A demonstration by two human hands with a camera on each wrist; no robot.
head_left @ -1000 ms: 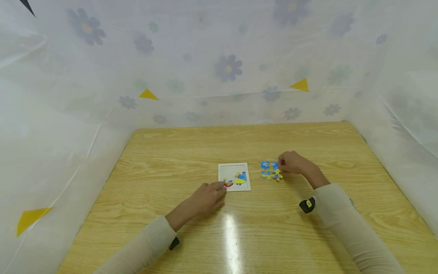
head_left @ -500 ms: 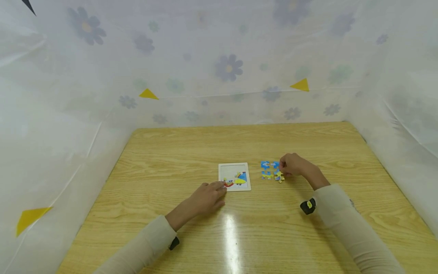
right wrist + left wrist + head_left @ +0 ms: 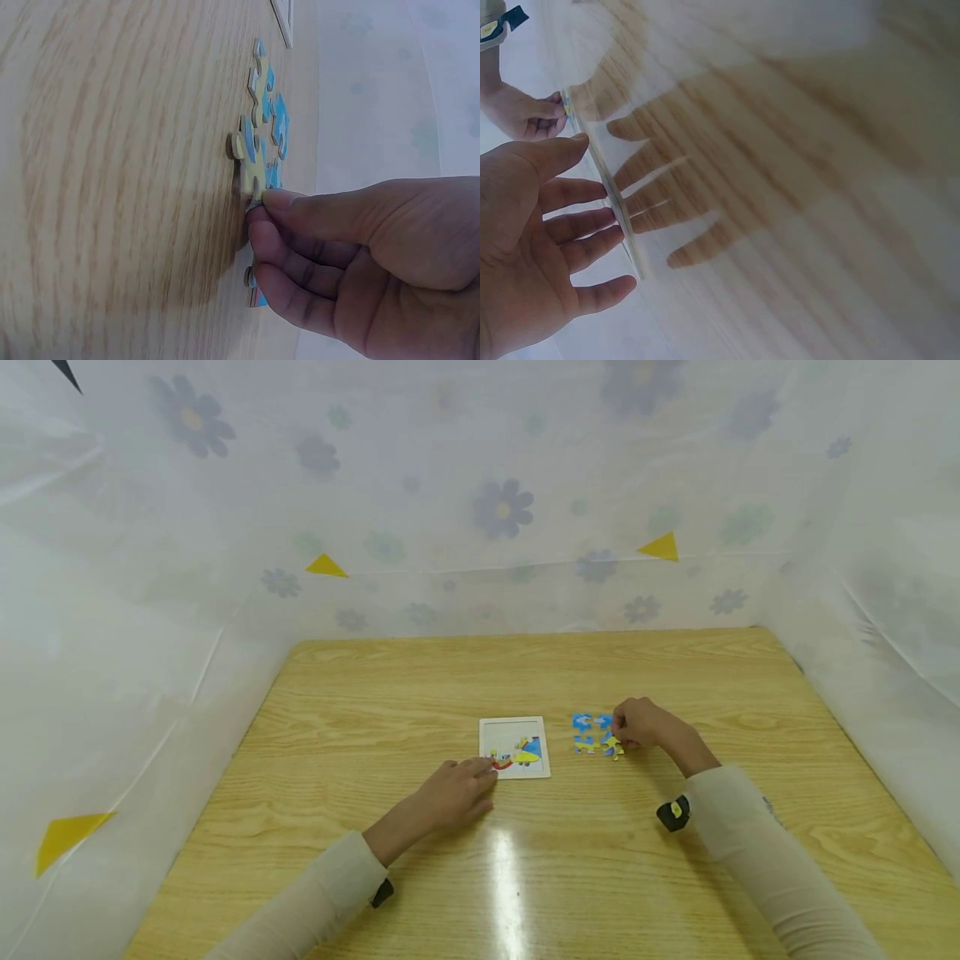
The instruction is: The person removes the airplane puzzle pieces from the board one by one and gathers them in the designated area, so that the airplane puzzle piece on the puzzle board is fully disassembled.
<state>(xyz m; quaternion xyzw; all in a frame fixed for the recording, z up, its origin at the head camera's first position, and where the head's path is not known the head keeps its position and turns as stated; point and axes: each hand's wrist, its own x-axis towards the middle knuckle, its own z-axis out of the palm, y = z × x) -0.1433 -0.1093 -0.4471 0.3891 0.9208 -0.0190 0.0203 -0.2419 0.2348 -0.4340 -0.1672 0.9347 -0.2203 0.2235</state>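
A white-rimmed puzzle tray lies in the middle of the table, with several colourful pieces fitted along its lower part. My left hand rests its straight fingers on the tray's lower left corner; the left wrist view shows the fingertips along its edge. Right of the tray, my right hand pinches a yellow and blue puzzle piece between thumb and forefinger. That piece is tilted, close over the table. Beside it lie loose blue pieces and a yellow-blue piece.
In the right wrist view, another piece with blue and red shows beneath the curled fingers. The wooden table is walled by pale flowered sheeting at the back and sides. A light glare lies in front of the tray.
The pinched piece has shifted slightly right and toward the table's front, apart from its neighbours, and has turned a little. My left hand and the tray have stayed put.
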